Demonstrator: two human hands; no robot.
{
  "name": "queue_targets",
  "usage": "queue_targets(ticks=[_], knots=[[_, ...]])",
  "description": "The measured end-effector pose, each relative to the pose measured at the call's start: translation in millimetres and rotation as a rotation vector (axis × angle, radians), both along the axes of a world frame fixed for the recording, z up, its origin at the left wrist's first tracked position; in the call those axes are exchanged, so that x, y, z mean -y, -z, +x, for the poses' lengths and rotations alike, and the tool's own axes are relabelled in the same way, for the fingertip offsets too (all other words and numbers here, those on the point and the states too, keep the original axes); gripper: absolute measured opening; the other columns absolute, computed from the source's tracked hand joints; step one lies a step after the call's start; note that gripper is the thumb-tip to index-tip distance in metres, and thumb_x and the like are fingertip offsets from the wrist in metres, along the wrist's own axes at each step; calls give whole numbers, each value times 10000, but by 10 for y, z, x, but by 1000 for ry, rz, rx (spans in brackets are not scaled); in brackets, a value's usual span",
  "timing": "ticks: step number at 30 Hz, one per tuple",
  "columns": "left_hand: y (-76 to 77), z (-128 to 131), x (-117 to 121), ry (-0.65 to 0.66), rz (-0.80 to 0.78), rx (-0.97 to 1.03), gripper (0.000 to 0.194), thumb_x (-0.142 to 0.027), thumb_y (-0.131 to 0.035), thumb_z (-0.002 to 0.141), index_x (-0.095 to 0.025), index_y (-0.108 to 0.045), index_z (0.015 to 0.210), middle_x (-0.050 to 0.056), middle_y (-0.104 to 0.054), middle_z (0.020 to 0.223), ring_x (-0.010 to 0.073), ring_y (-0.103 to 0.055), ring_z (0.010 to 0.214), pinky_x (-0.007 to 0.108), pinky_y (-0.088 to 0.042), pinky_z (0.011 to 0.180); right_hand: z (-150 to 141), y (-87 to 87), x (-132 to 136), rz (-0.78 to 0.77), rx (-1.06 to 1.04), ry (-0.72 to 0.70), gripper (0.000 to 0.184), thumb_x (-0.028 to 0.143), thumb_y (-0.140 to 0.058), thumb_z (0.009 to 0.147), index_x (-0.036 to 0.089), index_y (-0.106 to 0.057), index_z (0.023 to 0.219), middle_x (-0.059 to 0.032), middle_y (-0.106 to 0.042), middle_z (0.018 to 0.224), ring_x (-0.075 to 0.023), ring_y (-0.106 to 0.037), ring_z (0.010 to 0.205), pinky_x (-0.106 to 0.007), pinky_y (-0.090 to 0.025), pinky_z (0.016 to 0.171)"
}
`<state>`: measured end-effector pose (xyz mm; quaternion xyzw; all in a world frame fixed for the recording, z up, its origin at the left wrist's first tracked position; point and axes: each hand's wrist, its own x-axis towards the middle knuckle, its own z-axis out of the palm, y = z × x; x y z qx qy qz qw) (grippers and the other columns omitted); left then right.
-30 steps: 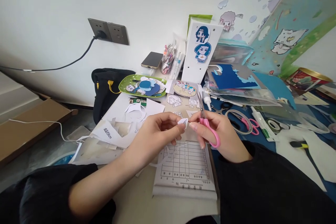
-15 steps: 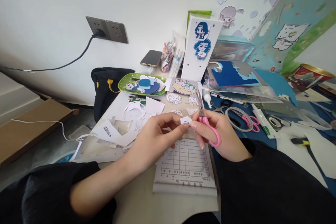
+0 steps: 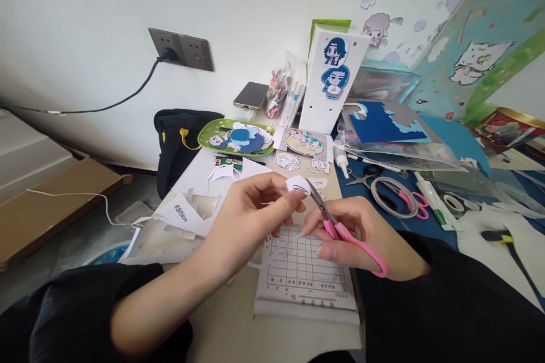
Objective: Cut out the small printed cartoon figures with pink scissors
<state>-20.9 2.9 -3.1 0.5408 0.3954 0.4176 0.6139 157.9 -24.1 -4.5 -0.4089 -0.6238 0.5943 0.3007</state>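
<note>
My left hand pinches a small white paper cut-out between thumb and fingertips, held above the desk. My right hand grips pink-handled scissors, fingers through the loops. The blades point up and left, and their tips meet the right edge of the cut-out. Under both hands lies a printed grid sheet on a pad.
White paper scraps pile at the left of the desk. A green tray of cut-outs, drawn character stickers, a glue bottle, a tape ring, a second pair of scissors, a phone and a black bag lie beyond.
My right hand has dropped and swung the scissors from upright to slanting up-left, blades now at the cut-out. My left hand has turned the cut-out slightly upward.
</note>
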Motion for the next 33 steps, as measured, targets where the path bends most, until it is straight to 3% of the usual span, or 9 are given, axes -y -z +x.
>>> queue_targets(ticks=[8,21,33], knots=[[20,-10,33,40,2,59,171,-207,-645,757,-158,-555,622,-54,-571,533,42,-443,433,142,-373,425,-26,8,29,45,39,-2,179,197,-683,653,151,-642,821,62,-320,550,-84,-291,497,-225,-201,463],[-3,-9,53,84,-16,110,159,-179,-618,776,-160,-539,639,-60,-574,519,42,-445,442,138,-364,433,-10,-36,44,61,92,-25,190,190,-667,668,140,-637,850,58,-378,578,-75,-350,486,-223,-251,468],[-13,-6,70,103,-11,144,171,-155,-605,792,-149,-536,635,-68,-567,513,22,-443,444,113,-365,438,-26,-16,38,94,100,4,181,183,-668,678,136,-649,852,66,-364,557,-69,-318,475,-214,-257,455]])
